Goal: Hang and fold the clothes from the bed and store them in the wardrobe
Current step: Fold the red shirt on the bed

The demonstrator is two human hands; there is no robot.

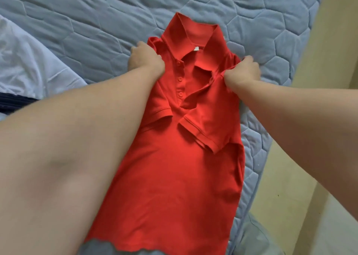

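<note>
1. Gripping both shoulders of the red polo shirt [174, 167]: the left hand [146, 58] has its fingers curled into the fabric at one shoulder, and the right hand [243, 71] pinches a bunched bit of the other. Neither hand is loose; the fingertips are mostly hidden under the knuckles.
2. Shirt lies face up, lengthwise on the blue quilted bed [87, 22], collar [193, 35] at the far end. Both sleeves are tucked in across the chest: near sleeve by the left hand [160, 113], near sleeve by the right hand [203, 130].
3. Likely step: bring the top half down toward the hem.
4. Risk: the tucked sleeves are only lying there, nothing pins them. A quick lift probably flips them back out and the fold is lost.
5. Risk: the right-hand grip is a small pinch on crumpled cloth, the left a fuller hold. An uneven pull would skew the shirt and twist the placket.
6. Risk: the left forearm lies across the shirt's side. Moving it could drag the body fabric and crease it.
7. Risk: the shirt sits close to the bed edge, with the floor [290, 177] just beyond. A sideways tug could slide it off.
8. White cloth [29, 61] and a dark garment [15, 103] lie well apart on the other side, so snagging looks unlikely.
</note>
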